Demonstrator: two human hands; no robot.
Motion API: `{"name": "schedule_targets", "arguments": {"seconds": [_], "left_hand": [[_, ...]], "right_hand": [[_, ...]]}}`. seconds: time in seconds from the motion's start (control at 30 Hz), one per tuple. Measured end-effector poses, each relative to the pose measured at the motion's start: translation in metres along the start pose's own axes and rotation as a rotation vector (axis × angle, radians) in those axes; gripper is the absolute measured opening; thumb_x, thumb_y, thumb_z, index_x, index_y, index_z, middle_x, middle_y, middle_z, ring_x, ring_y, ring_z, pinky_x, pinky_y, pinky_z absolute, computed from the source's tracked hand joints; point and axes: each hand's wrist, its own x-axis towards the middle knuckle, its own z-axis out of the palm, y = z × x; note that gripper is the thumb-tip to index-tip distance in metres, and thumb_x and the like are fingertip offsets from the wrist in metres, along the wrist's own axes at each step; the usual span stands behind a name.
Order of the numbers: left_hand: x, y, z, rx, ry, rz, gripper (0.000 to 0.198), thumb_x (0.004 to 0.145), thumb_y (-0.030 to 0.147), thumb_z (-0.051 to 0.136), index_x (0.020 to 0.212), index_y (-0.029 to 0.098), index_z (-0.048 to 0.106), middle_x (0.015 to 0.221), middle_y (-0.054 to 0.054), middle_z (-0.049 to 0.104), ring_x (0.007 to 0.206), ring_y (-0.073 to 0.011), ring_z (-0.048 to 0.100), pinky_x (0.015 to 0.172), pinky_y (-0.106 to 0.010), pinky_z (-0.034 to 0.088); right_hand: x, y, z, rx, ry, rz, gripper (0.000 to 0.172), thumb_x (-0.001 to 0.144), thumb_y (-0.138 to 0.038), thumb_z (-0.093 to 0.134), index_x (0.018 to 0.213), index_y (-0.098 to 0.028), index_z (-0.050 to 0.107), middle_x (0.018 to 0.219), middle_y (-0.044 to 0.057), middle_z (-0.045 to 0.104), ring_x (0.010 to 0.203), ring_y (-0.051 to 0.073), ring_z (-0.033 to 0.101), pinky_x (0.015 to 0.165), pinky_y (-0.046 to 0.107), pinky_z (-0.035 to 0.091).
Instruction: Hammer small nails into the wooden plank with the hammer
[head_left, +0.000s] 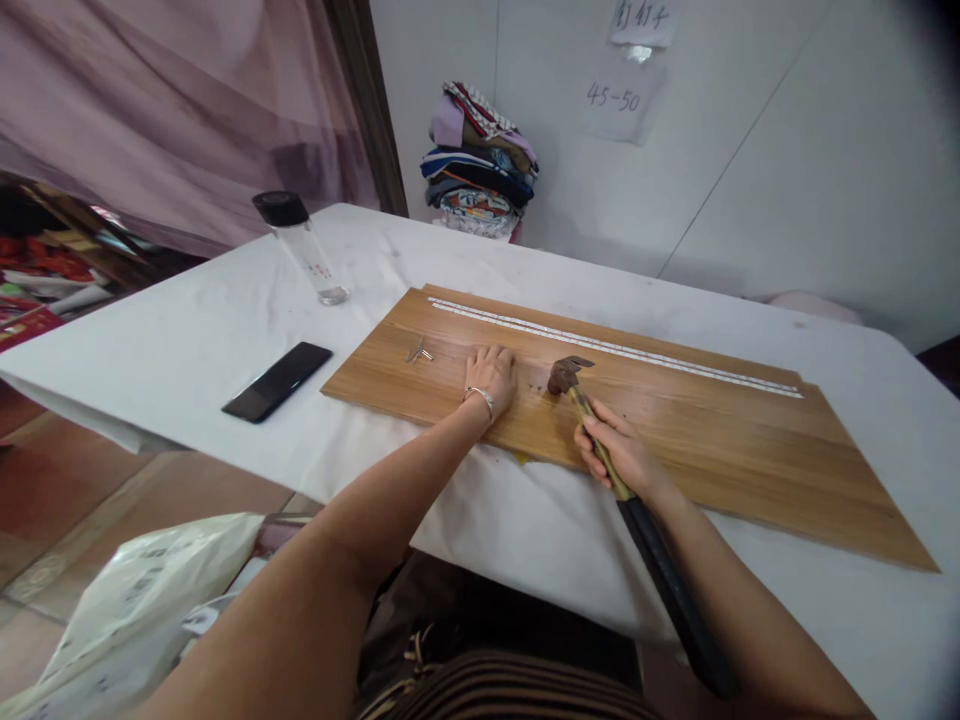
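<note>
My right hand [616,445] is wrapped round a claw hammer [600,436] on the yellowish part of its handle, above the black grip. The rusty hammer head is low over the wooden board [720,440]; whether it touches the wood I cannot tell. My left hand [491,376], with a bracelet at the wrist, lies palm down on the board, left of the hammer head. Its fingers point away from me, and nothing shows in them. Between hand and hammer are small dark marks [535,387] on the wood. Several loose nails [420,352] lie on the board's left part.
Two white measuring strips [615,346] run along the board's far side. On the white-covered table [390,255] are a black phone [278,381] and a clear bottle [307,250]. Folded clothes [481,160] are stacked by the wall. A pale bag [150,600] sits below, left.
</note>
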Motion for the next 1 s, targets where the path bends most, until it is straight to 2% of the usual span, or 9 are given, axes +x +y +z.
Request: {"name": "schedule_targets", "arguments": {"seconds": [0.27,1.0], "left_hand": [[0.0000,0.0004,-0.0007,-0.004,-0.006,0.001,0.024,0.104,0.024,0.048,0.113,0.025,0.070,0.135,-0.010,0.070,0.131,-0.0308,0.056,0.108,-0.046,0.043],[0.0004,-0.0001,-0.0001,-0.015,-0.005,-0.003,0.026,0.103,0.023,0.047,0.114,0.026,0.071,0.135,-0.010,0.070,0.131,-0.0305,0.056,0.110,-0.047,0.042]], "right_hand": [[-0.0001,-0.0015,0.0010,-0.003,-0.007,-0.006,0.075,0.087,-0.052,0.069,0.154,-0.024,0.050,0.067,-0.010,0.053,0.037,0.007,0.040,0.029,0.018,0.031],[-0.0008,-0.0023,0.0015,0.005,0.028,-0.011,0.071,0.087,-0.051,0.070,0.150,-0.024,0.053,0.067,-0.010,0.052,0.038,0.006,0.041,0.030,0.018,0.031]]}}
